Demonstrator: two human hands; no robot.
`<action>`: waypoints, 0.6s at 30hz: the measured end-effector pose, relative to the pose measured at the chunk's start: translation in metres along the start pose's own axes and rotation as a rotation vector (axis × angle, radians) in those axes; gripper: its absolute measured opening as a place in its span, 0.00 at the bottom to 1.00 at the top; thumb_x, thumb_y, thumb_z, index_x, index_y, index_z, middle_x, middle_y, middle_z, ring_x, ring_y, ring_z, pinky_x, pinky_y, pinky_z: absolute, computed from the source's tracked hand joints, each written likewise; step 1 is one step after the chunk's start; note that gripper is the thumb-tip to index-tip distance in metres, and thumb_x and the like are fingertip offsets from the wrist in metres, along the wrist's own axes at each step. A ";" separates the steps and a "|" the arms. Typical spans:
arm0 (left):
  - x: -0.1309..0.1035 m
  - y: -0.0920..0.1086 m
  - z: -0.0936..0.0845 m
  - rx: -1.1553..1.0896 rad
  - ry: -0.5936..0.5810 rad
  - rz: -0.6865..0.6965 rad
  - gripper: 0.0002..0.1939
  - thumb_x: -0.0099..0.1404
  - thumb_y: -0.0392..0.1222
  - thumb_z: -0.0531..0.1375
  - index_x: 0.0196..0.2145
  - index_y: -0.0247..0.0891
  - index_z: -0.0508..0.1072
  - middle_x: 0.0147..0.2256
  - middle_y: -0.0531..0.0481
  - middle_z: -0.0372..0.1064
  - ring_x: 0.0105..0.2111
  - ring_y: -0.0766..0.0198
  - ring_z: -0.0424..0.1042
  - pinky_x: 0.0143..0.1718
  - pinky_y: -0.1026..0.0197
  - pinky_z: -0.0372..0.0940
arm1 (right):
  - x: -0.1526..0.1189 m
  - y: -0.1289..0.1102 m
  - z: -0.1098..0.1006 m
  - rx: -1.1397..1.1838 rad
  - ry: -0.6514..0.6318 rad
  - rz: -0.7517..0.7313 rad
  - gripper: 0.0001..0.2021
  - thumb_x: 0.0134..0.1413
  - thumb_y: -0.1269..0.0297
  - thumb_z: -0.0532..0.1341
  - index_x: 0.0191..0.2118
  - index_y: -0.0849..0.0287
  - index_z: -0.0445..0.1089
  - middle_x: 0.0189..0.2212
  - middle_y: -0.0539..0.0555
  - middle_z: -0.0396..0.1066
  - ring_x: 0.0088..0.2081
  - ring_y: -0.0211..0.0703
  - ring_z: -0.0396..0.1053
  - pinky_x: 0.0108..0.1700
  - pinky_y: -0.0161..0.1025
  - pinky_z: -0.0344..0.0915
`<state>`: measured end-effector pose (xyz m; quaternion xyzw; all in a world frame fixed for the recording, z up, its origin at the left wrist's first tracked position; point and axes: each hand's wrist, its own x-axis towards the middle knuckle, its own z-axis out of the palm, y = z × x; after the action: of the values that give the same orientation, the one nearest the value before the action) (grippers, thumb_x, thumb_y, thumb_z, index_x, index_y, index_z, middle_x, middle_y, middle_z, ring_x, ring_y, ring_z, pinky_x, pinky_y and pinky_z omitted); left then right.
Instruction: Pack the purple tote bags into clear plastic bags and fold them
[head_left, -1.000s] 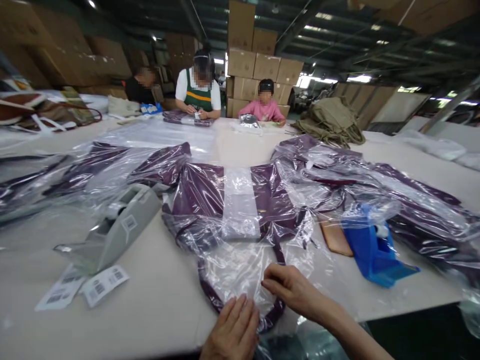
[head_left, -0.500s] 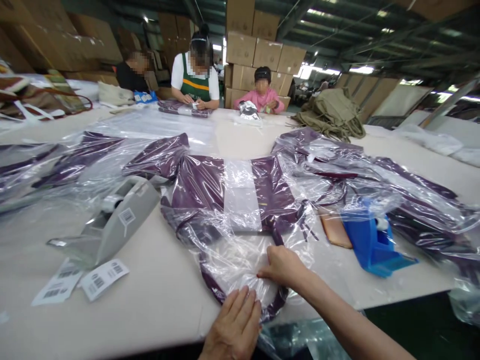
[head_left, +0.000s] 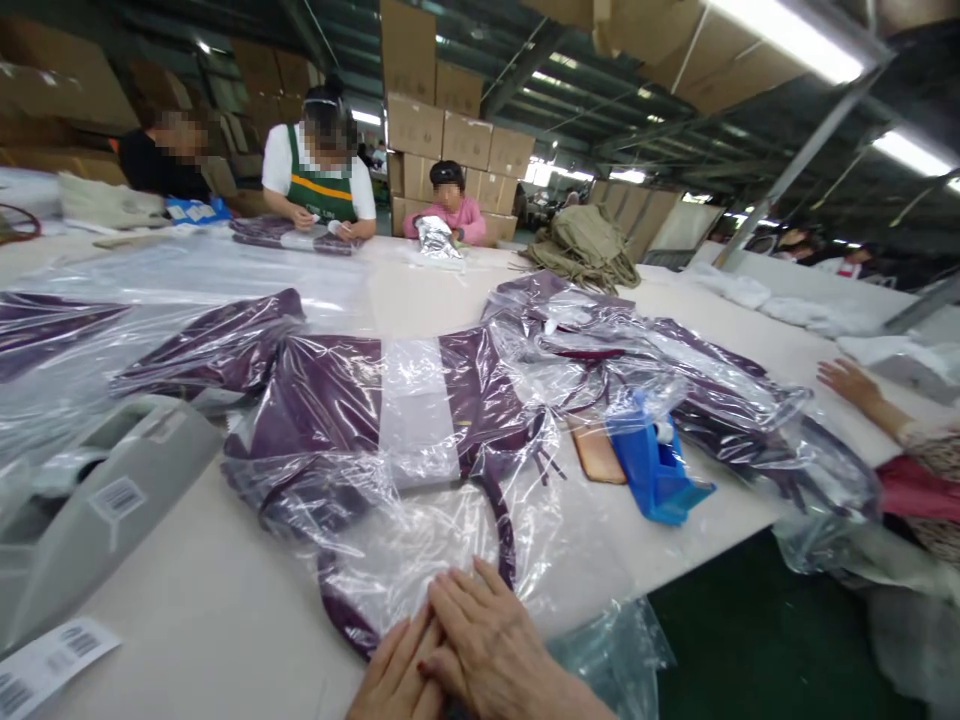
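Both pressed together and laid flat, your right hand point(head_left: 491, 640) overlaps your left hand point(head_left: 397, 672) on the clear plastic point(head_left: 409, 545), bottom centre; the purple bag point(head_left: 326, 395) lies mid-frame. Press evenly, keeping the strap point(head_left: 504, 530) uncreased.

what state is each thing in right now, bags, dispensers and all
front purple bag, lying in clear plastic, white band across it
strap, looped, partly hidden
left grip, open, partly covered
right grip, open, overlapping the left
other purple bags, also wrapped
gray dispenser, partly out of frame
blue dispenser, partly under clear plastic
barcode tag, lying face up
olive fabric, heaped
cardboard boxes, stacked
ceiling lights, lit
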<state>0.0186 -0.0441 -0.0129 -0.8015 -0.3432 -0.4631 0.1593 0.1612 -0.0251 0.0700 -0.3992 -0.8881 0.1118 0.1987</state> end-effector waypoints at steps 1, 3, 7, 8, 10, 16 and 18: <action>0.000 0.000 0.000 -0.001 0.032 -0.012 0.16 0.66 0.32 0.46 0.38 0.35 0.74 0.39 0.45 0.76 0.52 0.61 0.67 0.59 0.59 0.56 | -0.002 0.002 -0.004 0.034 -0.015 0.016 0.17 0.61 0.60 0.51 0.50 0.64 0.64 0.43 0.60 0.73 0.46 0.49 0.69 0.59 0.50 0.55; 0.003 0.000 -0.004 0.000 0.011 -0.040 0.14 0.66 0.34 0.48 0.39 0.35 0.74 0.39 0.45 0.76 0.50 0.62 0.69 0.59 0.60 0.55 | -0.013 0.009 -0.018 0.054 0.044 0.049 0.14 0.61 0.65 0.50 0.49 0.61 0.64 0.40 0.56 0.74 0.43 0.43 0.70 0.60 0.47 0.54; 0.011 -0.001 -0.018 0.019 -0.191 -0.056 0.14 0.66 0.37 0.51 0.44 0.37 0.73 0.42 0.48 0.75 0.47 0.62 0.70 0.60 0.60 0.52 | -0.065 0.041 -0.039 -0.163 0.434 0.359 0.15 0.60 0.65 0.53 0.52 0.58 0.62 0.47 0.58 0.70 0.50 0.45 0.66 0.55 0.45 0.60; 0.012 -0.002 -0.021 0.030 -0.219 -0.037 0.14 0.67 0.37 0.51 0.45 0.37 0.73 0.43 0.48 0.75 0.47 0.62 0.70 0.59 0.60 0.52 | -0.083 0.051 -0.041 -0.201 0.515 0.498 0.16 0.59 0.60 0.54 0.51 0.59 0.64 0.47 0.59 0.70 0.50 0.48 0.66 0.53 0.46 0.61; 0.013 -0.005 -0.024 0.063 -0.256 0.022 0.15 0.67 0.39 0.51 0.47 0.38 0.72 0.44 0.46 0.74 0.48 0.61 0.70 0.58 0.59 0.54 | -0.116 0.069 -0.043 -0.175 0.586 0.808 0.22 0.54 0.48 0.55 0.46 0.61 0.67 0.46 0.63 0.69 0.49 0.55 0.66 0.51 0.52 0.63; 0.013 -0.003 -0.022 0.092 -0.221 0.042 0.17 0.68 0.49 0.49 0.46 0.41 0.72 0.44 0.43 0.72 0.52 0.55 0.66 0.61 0.49 0.50 | -0.154 0.080 -0.043 0.437 0.586 1.389 0.29 0.34 0.39 0.62 0.38 0.59 0.66 0.32 0.57 0.73 0.36 0.51 0.71 0.40 0.44 0.68; 0.028 0.000 -0.021 0.052 -0.203 0.046 0.19 0.68 0.50 0.48 0.47 0.40 0.72 0.45 0.43 0.72 0.53 0.54 0.64 0.62 0.48 0.48 | -0.151 0.076 -0.042 0.585 0.658 1.387 0.25 0.34 0.41 0.63 0.33 0.57 0.67 0.24 0.52 0.71 0.28 0.45 0.69 0.33 0.39 0.67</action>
<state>0.0145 -0.0447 0.0220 -0.8475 -0.3511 -0.3666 0.1550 0.3217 -0.0871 0.0408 -0.8019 -0.2710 0.3134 0.4306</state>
